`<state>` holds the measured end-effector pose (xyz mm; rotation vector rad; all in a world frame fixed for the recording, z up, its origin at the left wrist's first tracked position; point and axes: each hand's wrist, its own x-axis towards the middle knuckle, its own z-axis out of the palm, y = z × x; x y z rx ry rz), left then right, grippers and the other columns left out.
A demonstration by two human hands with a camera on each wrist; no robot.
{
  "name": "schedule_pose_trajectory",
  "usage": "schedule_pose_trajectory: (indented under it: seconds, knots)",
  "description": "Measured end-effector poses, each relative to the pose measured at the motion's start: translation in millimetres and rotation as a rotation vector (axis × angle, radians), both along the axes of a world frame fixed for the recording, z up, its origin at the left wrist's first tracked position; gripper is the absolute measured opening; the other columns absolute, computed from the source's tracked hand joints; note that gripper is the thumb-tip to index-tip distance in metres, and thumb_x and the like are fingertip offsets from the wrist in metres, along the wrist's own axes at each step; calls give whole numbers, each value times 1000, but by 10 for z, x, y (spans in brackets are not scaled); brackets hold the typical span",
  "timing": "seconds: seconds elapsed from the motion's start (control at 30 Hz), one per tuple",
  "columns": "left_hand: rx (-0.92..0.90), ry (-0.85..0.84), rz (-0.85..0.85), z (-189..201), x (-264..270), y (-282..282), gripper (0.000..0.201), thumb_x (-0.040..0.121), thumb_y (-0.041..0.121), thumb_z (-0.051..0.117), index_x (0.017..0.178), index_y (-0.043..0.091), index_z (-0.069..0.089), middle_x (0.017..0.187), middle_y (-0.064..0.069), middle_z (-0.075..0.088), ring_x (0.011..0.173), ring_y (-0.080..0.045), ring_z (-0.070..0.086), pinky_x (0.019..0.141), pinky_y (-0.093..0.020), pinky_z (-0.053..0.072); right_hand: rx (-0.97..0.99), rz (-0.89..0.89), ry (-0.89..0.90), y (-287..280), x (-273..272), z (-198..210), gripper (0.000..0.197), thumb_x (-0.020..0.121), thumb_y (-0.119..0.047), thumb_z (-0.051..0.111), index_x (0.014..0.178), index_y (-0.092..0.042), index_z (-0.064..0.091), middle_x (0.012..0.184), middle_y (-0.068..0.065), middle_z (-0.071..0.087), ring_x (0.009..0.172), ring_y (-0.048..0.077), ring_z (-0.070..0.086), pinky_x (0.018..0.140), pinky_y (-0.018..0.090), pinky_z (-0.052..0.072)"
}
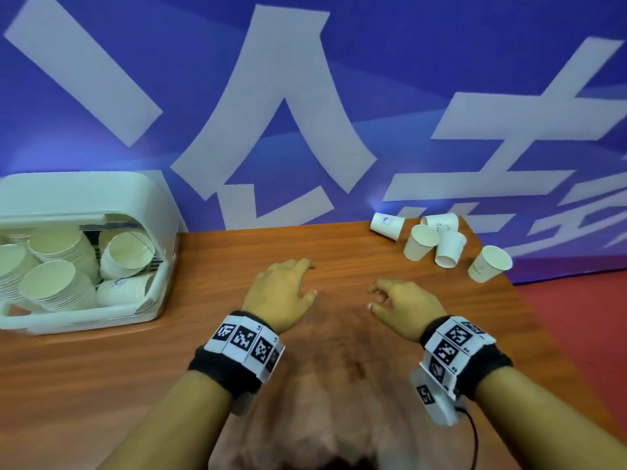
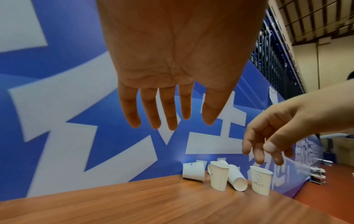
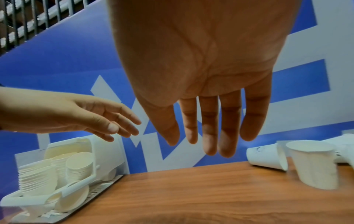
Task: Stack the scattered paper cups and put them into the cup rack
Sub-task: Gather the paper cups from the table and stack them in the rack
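both hands hover palm-down above the near middle of the table [image 1: 339, 368], and neither holds anything. the left hand [image 1: 281, 293] has its fingers spread and nearly straight; the right hand [image 1: 403, 303] hangs looser, fingers gently curled. the step in hand looks like the first reach, so nothing is gathered yet.

to do it well, the right hand should go for the upright cup [image 1: 488, 264] nearest the table's right edge first, gripping it lightly around the wall so the paper does not crush, and use it as the base. the other scattered cups [image 1: 431, 239] sit in a tight cluster at the far right corner, some upright and some tipped on their sides (a careless sweep could roll one off the edge). each tipped one wants turning mouth-up before it is nested.

the cup rack [image 1: 163, 232], a white box standing open at the far left, already holds several stacks, well apart from the loose cups.

the table is brown wood grain. behind it stands a blue banner [image 1: 305, 96] with large white characters; red floor [image 1: 576, 310] shows at the right.
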<state>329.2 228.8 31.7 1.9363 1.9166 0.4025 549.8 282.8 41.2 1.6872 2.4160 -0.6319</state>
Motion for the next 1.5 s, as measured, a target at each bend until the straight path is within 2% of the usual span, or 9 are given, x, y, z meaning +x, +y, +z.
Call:
schedule_pose_trajectory:
  seconds: [0.27,0.43,0.57,0.73,0.87,1.0,1.1,1.27,1.5]
  knots:
    - [-52,29,-122,-39,844,758,48,90,38,51,135,29,38,137,5,45,127,-20,40,104,-38,34,61,-62,-54,586,872,-48,37,89,-41,53,124,-29,50,127,-4,50,111,18,52,88,33,46]
    - [-60,92,-117,-111,1400,1419,47,90,37,50,135,27,39,136,5,43,125,-20,40,103,-38,35,80,-86,29,1303,1359,-253,52,88,-36,56,136,-27,38,139,-1,39,119,22,48,92,37,46]
    - [-115,161,-104,-285,1857,1945,48,89,34,50,135,25,38,136,3,43,121,-22,45,99,-39,38,37,-175,144,1915,1620,-514,59,87,-32,57,140,-25,31,150,2,23,127,27,43,99,43,43]
    - [-140,197,-109,-549,2308,2375,46,90,25,49,135,22,39,140,3,41,116,-26,49,93,-37,39,-21,-181,138,2412,1749,-900,71,89,-23,55,147,-29,14,158,-1,-4,139,30,28,103,46,40]
    - [-103,189,-98,-723,2476,2586,43,91,21,46,134,23,43,140,4,46,118,-23,50,95,-33,38,-60,-219,123,2577,1781,-1062,80,87,-16,53,147,-37,5,157,1,-15,135,34,33,99,44,41]
    - [-150,272,-136,-859,2571,2727,33,93,20,46,125,22,50,127,-1,56,110,-25,55,84,-35,43,-102,-279,63,2694,1837,-1171,83,86,-15,53,147,-36,0,157,3,-12,134,36,33,99,42,40]
    - [-173,292,-153,-895,2600,2747,32,93,20,49,124,20,53,123,-3,58,109,-26,55,85,-35,45,-94,-252,43,2713,1856,-1229,77,89,-13,48,148,-33,2,157,0,-2,133,31,35,101,45,42]
    - [-200,273,-197,-879,2517,2662,36,90,17,55,126,14,53,125,-8,54,116,-27,50,91,-35,44,-76,-237,1,2670,1825,-1198,75,87,-7,51,147,-31,12,145,9,15,103,31,56,83,38,49]
    - [-174,223,-118,-778,2191,2189,28,92,19,48,118,16,58,119,-5,53,114,-24,46,85,-33,41,-173,-182,-65,2346,1685,-1078,45,85,-20,60,127,-20,43,133,6,35,105,27,55,87,39,50]
